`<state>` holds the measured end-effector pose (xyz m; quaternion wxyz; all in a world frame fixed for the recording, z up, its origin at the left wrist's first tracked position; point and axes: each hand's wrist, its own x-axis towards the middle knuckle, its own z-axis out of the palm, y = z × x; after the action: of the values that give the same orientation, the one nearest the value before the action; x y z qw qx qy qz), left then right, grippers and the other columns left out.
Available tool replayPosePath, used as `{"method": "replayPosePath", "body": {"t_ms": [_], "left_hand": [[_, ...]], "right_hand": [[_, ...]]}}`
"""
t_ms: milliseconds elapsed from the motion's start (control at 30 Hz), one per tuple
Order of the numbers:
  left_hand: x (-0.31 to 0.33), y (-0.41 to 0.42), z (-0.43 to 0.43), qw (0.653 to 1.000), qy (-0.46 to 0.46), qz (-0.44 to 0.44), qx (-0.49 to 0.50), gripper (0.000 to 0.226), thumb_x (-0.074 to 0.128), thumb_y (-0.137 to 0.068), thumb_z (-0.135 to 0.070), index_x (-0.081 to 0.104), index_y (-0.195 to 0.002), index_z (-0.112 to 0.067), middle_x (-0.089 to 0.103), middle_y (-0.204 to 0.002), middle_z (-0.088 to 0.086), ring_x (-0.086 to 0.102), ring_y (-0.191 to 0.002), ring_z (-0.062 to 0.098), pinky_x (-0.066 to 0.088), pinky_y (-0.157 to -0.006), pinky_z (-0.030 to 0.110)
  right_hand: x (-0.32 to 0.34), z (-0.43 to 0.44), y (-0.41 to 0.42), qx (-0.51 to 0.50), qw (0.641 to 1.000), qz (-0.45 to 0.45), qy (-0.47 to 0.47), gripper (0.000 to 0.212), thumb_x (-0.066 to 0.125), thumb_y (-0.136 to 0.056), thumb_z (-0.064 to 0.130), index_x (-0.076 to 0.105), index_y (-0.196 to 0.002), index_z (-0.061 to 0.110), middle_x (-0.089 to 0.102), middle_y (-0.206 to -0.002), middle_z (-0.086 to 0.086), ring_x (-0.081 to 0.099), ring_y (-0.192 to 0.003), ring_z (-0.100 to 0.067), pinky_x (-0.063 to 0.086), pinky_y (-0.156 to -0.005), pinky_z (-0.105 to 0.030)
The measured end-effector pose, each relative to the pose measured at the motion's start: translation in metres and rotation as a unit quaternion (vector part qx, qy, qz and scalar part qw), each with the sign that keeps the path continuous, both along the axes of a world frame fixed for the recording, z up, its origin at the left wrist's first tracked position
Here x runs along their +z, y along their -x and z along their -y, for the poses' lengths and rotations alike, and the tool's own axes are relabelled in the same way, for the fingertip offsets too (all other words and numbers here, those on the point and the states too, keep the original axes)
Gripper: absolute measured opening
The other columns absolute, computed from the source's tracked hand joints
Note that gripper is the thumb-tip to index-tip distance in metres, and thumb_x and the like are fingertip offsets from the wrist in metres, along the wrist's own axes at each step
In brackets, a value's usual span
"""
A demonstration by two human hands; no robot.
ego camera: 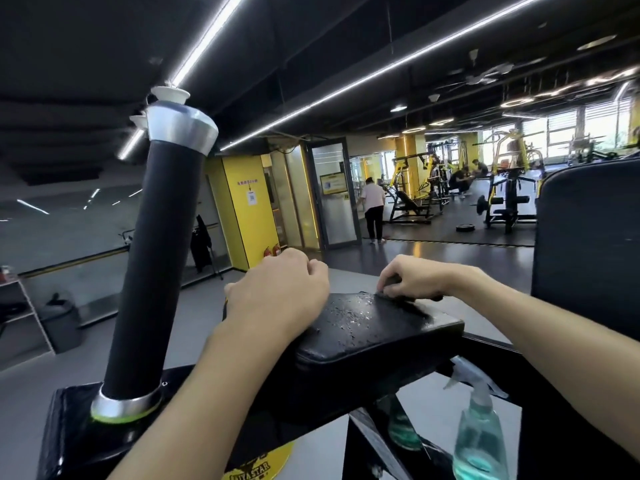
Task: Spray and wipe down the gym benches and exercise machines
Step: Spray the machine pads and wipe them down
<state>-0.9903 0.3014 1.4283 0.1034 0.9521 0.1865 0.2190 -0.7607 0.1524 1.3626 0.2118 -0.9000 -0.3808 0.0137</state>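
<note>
wet pad point(374, 327), right hand point(412, 278) pinching cloth point(391, 296), left hand point(277, 292) gripping pad, "star" logo point(256, 470) below

I count two grips: one left grip point(277, 292) and one right grip point(412, 277). There is one wet black pad point(374, 327), one dark cloth point(398, 296) and one tall roller pad point(156, 265) with two silver end caps point(180, 128). One spray bottle point(479, 441) is clear to see; a bluish shape beside it is too unclear to count. Further away are two fire extinguishers point(272, 251), one grey bin point(64, 323), one standing person point(373, 209) and two long ceiling light strips point(346, 88).
</note>
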Motion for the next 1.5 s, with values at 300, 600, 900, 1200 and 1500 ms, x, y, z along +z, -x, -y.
{"method": "replayPosePath", "body": {"t_ms": [300, 600, 900, 1200, 1500], "left_hand": [[-0.001, -0.002, 0.001, 1.000, -0.002, -0.010, 0.005, 0.042, 0.024, -0.102, -0.047, 0.057, -0.094, -0.021, 0.058, -0.092, 0.000, 0.052, -0.090, 0.028, 0.045, -0.098, 0.051], [-0.001, -0.002, 0.002, 1.000, 0.017, 0.002, -0.001, 0.047, 0.020, -0.104, -0.050, 0.057, -0.099, -0.021, 0.055, -0.096, 0.002, 0.048, -0.092, 0.027, 0.041, -0.101, 0.051], [-0.001, 0.001, 0.003, 1.000, 0.029, 0.004, 0.007, 0.050, 0.018, -0.104, -0.051, 0.057, -0.100, -0.020, 0.053, -0.098, 0.004, 0.047, -0.094, 0.029, 0.040, -0.102, 0.051], [-0.002, 0.000, 0.002, 1.000, 0.026, 0.003, 0.009, 0.050, 0.019, -0.104, -0.050, 0.059, -0.101, -0.021, 0.060, -0.106, 0.006, 0.048, -0.097, 0.030, 0.040, -0.099, 0.048], [-0.001, 0.000, 0.005, 0.999, 0.035, 0.008, 0.011, 0.048, 0.019, -0.104, -0.049, 0.057, -0.100, -0.020, 0.055, -0.099, 0.004, 0.046, -0.093, 0.028, 0.039, -0.098, 0.047]], "right_hand": [[-0.020, -0.013, -0.019, -0.051, 0.998, 0.020, -0.043, 0.023, 0.057, -0.091, 0.009, 0.076, -0.096, 0.021, 0.071, -0.093, 0.005, 0.065, -0.094, -0.014, 0.047, -0.086, -0.022], [-0.010, 0.008, -0.002, -0.031, 0.999, 0.006, -0.038, 0.021, 0.060, -0.091, 0.008, 0.078, -0.096, 0.018, 0.069, -0.082, 0.008, 0.062, -0.073, 0.001, 0.042, -0.062, -0.011], [-0.016, 0.019, 0.004, -0.045, 0.998, -0.003, -0.039, 0.024, 0.058, -0.091, 0.011, 0.076, -0.093, 0.026, 0.073, -0.091, 0.010, 0.065, -0.087, -0.006, 0.047, -0.080, -0.018], [-0.021, 0.004, -0.008, -0.065, 0.996, 0.007, -0.054, 0.023, 0.057, -0.092, 0.009, 0.077, -0.098, 0.018, 0.072, -0.093, 0.002, 0.064, -0.090, -0.013, 0.049, -0.083, -0.021], [-0.028, 0.008, -0.013, -0.086, 0.995, 0.026, -0.044, 0.023, 0.057, -0.090, 0.009, 0.077, -0.095, 0.020, 0.072, -0.095, 0.003, 0.066, -0.098, -0.018, 0.047, -0.084, -0.022]]}}
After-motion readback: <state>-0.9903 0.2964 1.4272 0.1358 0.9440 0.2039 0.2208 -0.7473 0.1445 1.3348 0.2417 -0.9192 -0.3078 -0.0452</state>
